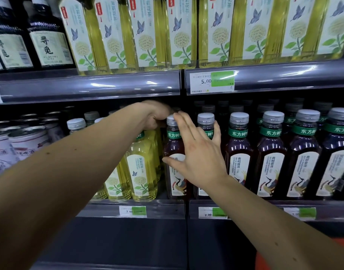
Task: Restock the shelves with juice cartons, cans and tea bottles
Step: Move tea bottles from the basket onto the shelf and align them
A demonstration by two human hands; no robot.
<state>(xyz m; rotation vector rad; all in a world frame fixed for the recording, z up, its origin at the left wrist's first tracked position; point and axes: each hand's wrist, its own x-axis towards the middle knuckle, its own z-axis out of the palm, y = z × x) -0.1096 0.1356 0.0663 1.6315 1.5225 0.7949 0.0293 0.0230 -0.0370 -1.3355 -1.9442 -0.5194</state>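
On the middle shelf a yellow jasmine tea bottle [141, 172] stands at the front, and my left hand [154, 115] grips its top from above, hiding the cap. Right beside it stands a dark tea bottle [175, 145] with a grey cap and green neck band. My right hand [198, 152] lies against the front of that dark bottle with fingers spread and straight, the thumb on its label. More dark tea bottles [272, 152] line the shelf to the right.
Cans [27, 141] sit at the left of the middle shelf. The upper shelf holds a row of large jasmine tea bottles [179, 32] and dark wine bottles [48, 41] at left. Price rails [132, 211] run along the shelf fronts. Something orange [340, 240] shows at lower right.
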